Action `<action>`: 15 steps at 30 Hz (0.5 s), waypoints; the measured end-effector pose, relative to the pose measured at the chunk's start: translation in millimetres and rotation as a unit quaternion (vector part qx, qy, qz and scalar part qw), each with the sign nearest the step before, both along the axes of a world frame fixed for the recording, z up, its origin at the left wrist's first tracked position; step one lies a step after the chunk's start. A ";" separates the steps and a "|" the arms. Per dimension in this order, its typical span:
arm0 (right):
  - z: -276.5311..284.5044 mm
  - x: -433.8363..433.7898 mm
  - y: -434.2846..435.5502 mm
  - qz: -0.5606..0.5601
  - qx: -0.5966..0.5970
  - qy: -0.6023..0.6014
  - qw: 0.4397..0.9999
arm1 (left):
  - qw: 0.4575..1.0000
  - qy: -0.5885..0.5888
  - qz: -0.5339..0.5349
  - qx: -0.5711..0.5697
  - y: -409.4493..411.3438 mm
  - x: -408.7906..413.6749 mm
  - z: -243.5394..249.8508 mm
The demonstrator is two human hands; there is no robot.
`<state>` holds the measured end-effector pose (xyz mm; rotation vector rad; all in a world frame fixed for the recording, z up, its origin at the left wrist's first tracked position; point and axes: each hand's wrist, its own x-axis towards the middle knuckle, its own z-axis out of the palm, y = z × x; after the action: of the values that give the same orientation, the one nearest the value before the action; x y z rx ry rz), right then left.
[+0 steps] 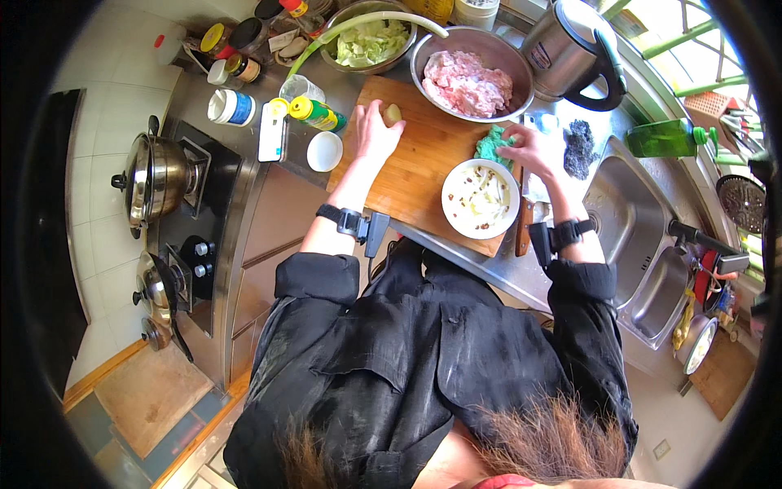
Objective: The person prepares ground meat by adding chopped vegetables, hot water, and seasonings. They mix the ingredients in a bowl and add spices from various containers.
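My left hand (377, 134) is over the upper left of a wooden cutting board (415, 168), with a small pale yellow piece of food (392, 114), perhaps ginger, between thumb and fingers. On the board's right side, my right hand (534, 150) pinches a crumpled green cloth (490, 147). Just below that cloth stands a white bowl (445, 205) holding pale sliced pieces and small brown bits in liquid. A knife with a wooden handle (524, 226) lies along the board's right edge, its blade mostly hidden. Beyond the board, a steel bowl (526, 91) contains pink minced meat (467, 82).
Left of the board are a green-yellow bottle (317, 114), a white lid (324, 151) and a phone (272, 131). Chopped cabbage (372, 43) fills another bowl behind. An electric kettle (562, 52) stands back right, near a sink (629, 208). A pot (156, 183) sits on the stove.
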<state>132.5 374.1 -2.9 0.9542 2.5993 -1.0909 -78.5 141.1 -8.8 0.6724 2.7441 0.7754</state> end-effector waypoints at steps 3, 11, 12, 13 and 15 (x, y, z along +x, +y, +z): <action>14.1 0.1 7.5 -0.193 -0.177 0.079 0.962 | 0.997 0.044 -0.008 -0.060 7.7 -4.8 -7.9; 16.0 -44.3 -0.5 -0.380 -0.428 0.120 0.811 | 0.997 0.076 -0.008 0.026 -3.1 -49.2 -33.9; 15.1 -47.3 -1.7 -0.379 -0.431 0.121 0.810 | 0.998 0.066 -0.002 0.022 -5.0 -53.4 -35.4; 15.7 -50.5 -3.4 -0.377 -0.434 0.122 0.809 | 0.998 0.056 0.006 0.018 -7.6 -57.3 -36.9; 7.8 -53.5 -4.3 -0.362 -0.406 0.095 0.834 | 0.994 0.096 0.017 0.045 -13.2 -46.3 -32.1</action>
<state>79.0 369.8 4.9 1.6290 1.4902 -2.2815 -124.8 127.9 -40.9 0.7572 2.9137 0.8906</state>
